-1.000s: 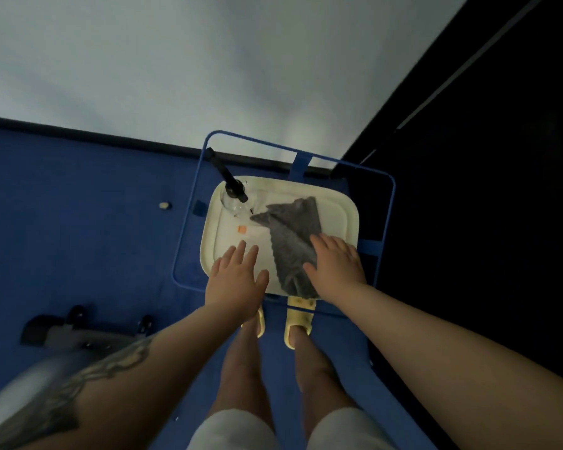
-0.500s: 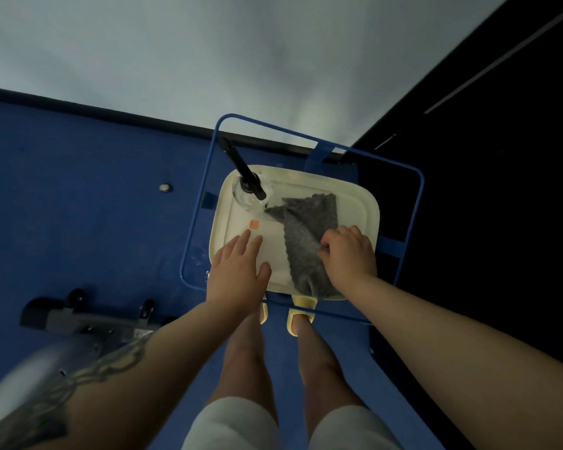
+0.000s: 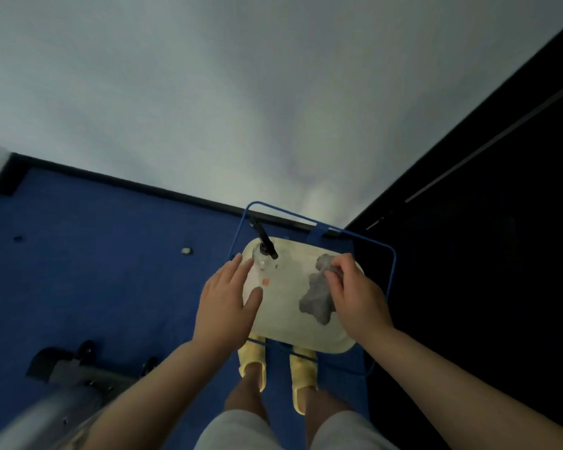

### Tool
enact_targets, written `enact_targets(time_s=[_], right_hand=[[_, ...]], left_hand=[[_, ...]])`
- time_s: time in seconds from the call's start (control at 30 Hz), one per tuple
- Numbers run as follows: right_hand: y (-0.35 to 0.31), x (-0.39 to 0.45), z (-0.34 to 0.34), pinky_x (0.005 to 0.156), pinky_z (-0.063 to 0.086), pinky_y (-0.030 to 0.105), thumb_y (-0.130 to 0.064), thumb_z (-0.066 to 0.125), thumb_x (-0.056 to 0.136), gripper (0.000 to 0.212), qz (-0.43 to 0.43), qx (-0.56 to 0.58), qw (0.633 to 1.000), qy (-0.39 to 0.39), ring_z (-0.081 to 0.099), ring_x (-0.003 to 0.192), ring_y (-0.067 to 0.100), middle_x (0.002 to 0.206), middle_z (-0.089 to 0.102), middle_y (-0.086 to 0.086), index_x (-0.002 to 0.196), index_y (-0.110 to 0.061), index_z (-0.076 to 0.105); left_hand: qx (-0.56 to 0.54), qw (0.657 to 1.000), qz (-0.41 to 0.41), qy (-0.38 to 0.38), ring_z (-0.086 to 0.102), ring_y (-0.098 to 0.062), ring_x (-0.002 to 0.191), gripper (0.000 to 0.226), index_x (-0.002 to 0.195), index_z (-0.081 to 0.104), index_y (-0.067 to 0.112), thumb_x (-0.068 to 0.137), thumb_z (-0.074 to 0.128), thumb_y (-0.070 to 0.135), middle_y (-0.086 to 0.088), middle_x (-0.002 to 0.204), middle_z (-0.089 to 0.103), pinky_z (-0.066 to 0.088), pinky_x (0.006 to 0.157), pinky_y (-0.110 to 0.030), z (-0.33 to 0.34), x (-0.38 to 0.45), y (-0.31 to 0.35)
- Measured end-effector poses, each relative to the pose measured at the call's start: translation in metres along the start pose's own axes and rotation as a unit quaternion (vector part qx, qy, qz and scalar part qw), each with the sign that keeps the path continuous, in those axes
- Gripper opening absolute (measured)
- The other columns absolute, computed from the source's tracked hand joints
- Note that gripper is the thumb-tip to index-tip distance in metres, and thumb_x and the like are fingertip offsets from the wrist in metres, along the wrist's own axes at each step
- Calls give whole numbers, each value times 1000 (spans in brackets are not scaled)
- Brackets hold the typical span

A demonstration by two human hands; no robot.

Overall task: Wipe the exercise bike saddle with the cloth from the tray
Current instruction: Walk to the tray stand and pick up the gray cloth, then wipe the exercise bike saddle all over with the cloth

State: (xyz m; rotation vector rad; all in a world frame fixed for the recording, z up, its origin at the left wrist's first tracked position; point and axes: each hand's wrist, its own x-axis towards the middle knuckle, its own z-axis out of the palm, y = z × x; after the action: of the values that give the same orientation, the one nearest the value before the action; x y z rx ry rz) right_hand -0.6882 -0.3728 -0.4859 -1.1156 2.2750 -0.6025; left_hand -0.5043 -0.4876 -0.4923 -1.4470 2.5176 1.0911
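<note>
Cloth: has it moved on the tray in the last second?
Yes. The cloth, earlier spread flat near the tray's middle, is now bunched up toward its right edge, gripped by the right hand.

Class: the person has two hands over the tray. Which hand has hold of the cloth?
The right hand: its fingers pinch the bunched grey cloth over the tray. The left hand is open and flat, holding nothing.

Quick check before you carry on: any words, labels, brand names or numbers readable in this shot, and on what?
None readable.
Small orange patch on the cream tray: too small and blurred to tell if it bears text.
Clear pump bottle: no label visible.
Grey cloth in the right hand: no tag showing.
</note>
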Motion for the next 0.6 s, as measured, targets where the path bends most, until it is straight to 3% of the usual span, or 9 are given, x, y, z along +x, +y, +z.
enact_targets(time_s=[0.13, 0.3, 0.47, 0.6], right_hand=[[-31, -16, -30, 58, 50, 33, -38, 43, 97, 9, -86, 49, 994, 45, 59, 73, 9, 80, 57, -14, 90, -41, 38], [-63, -35, -51, 61, 52, 26, -34, 50, 95, 6, -217, 94, 971, 41, 59, 80, 3, 85, 56, -23, 94, -38, 46], [-97, -54, -50, 64, 52, 18, -37, 51, 93, 4, -339, 103, 935, -20, 60, 86, -2, 88, 57, -25, 93, -40, 47], [-125, -74, -28, 65, 53, 28, -30, 54, 94, 3, -427, 89, 896, -84, 59, 80, 5, 88, 59, -16, 96, -28, 55]], left_hand=[[-6, 997, 8, 74, 21, -16, 141, 53, 142, 32, 30, 92, 46, 41, 8, 154, 24, 15, 114, -36, -31, -25, 17], [12, 984, -30, 178, 22, -16, 140, 54, 143, 31, 31, 92, 44, 43, 9, 154, 22, 16, 113, -33, -57, -83, 37], [18, 957, -129, 260, 25, -14, 139, 66, 141, 33, 33, 80, 22, 58, 11, 153, 24, 17, 112, -31, -57, -158, 37], [17, 926, -233, 296, 25, -14, 139, 72, 141, 34, 31, 78, 18, 60, 9, 153, 25, 17, 113, -30, -45, -219, 20]])
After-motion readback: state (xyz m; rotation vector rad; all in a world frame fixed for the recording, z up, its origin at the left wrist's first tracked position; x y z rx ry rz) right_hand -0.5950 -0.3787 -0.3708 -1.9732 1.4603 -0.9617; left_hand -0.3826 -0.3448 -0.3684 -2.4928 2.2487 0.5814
